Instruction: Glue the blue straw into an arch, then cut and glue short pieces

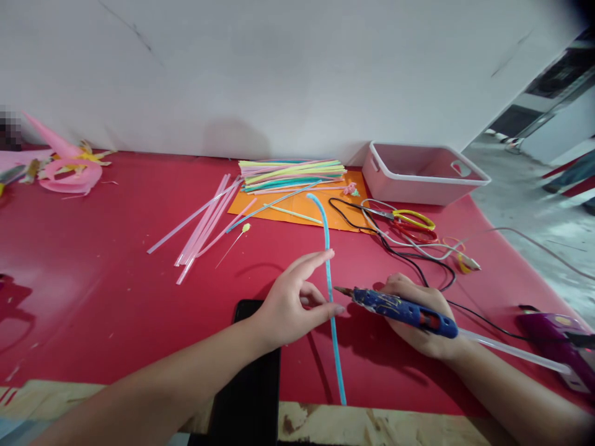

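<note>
A long blue pipe cleaner (333,334) runs nearly upright in the picture, its far end curving left. The fingers and thumb of my left hand (300,300) are closed on its middle. My right hand (416,316) is wrapped round a dark blue glue gun (400,310) with a clear glue stick (515,351) coming out of its back. The gun's nozzle points left, just right of the pipe cleaner, with a small gap between them. Beyond my hands, a bundle of coloured pipe cleaners (292,173) lies on an orange sheet (357,217).
Pink straws (209,226) lie left of the bundle. A pink bin (418,183), scissors (413,220) and tangled cables (395,248) sit at the right. A black phone (251,384) lies under my left forearm. A purple device (553,334) is far right, pink crafts (72,170) far left.
</note>
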`<state>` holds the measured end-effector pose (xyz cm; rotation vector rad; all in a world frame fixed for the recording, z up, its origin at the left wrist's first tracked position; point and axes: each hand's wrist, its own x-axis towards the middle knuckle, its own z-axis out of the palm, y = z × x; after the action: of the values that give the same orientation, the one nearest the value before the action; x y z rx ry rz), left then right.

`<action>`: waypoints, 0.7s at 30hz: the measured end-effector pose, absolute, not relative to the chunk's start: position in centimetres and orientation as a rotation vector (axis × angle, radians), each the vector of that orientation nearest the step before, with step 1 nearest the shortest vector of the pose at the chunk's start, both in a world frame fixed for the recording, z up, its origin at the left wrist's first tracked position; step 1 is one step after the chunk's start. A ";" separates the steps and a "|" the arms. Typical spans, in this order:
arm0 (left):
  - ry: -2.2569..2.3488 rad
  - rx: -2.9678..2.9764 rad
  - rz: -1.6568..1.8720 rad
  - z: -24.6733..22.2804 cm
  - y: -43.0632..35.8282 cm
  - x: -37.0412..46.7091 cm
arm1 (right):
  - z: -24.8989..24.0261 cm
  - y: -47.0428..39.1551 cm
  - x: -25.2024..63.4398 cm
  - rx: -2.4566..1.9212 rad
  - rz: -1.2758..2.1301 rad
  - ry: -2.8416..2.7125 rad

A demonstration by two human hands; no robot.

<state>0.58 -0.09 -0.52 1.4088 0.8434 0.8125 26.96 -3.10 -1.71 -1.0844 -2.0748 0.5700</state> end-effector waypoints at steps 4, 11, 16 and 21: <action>0.771 1.244 0.753 -0.2 0.1 0.5 | -1.6 -3.0 27.0 -1.031 0.587 -2.125; 0.720 1.214 0.676 -0.4 0.1 0.4 | -1.6 -3.0 27.0 -1.080 0.554 -2.048; 0.707 1.216 0.735 -0.2 -0.1 0.5 | -1.1 -2.9 26.8 -0.999 0.596 -2.139; 0.686 1.247 0.729 -0.4 -0.1 0.4 | -1.7 -3.0 26.9 -1.128 0.555 -2.038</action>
<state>0.44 -0.11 -0.39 1.2468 0.6863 0.7294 26.95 -3.01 -1.71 -1.1279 -2.0379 0.5546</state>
